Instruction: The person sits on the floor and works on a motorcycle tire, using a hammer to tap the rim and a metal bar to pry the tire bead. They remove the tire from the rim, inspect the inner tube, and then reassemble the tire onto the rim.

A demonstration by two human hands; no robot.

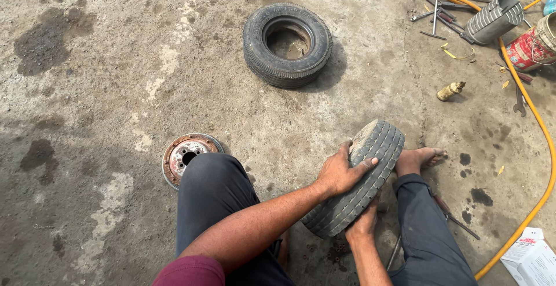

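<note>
Small grey ribbed rubber tyre (357,179) upright; left hand (341,173) clasping tread, right hand (364,222) cupping underneath. Judged stiff, moderately heavy, grippy.

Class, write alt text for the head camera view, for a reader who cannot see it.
A seated person's left hand and right hand grip a small upright tyre between their legs. On the stained concrete floor lie a second tyre, a rusty wheel rim and a yellow hose.

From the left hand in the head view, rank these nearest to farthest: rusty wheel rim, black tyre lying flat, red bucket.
Measured from the left hand, which rests on the upright tyre:
1. Rusty wheel rim, left, beside the knee.
2. Black tyre, ahead, lying flat.
3. Red bucket, far right.
</note>
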